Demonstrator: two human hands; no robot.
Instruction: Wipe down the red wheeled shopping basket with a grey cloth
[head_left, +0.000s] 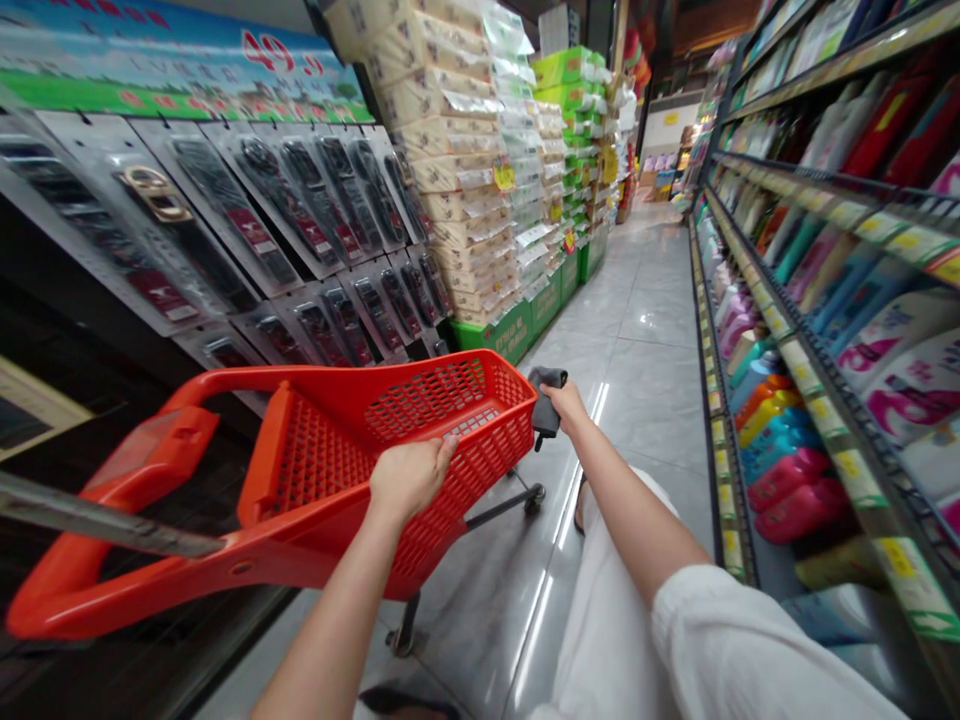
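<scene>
A red plastic shopping cart (322,570) stands on the left, its basket bare inside where I can see it. My left hand (411,475) is closed over the near rim of the basket, its fingertips partly hidden. Just beyond the basket's far right corner, my right hand (568,407) grips a dark grey object (547,418) with a bent top and a small tab hanging below. Its exact kind is not clear. That object is close to the cart's corner; I cannot tell whether they touch.
Packaged belts (225,200) hang on a rack at left. Stacked tissue packs (457,200) stand beyond it on green boxes (510,330). At right, a long shelf (817,390) holds several rows of bottles (799,480). The tiled aisle floor (645,290) runs between. A grey pole (112,520) crosses the cart's handle.
</scene>
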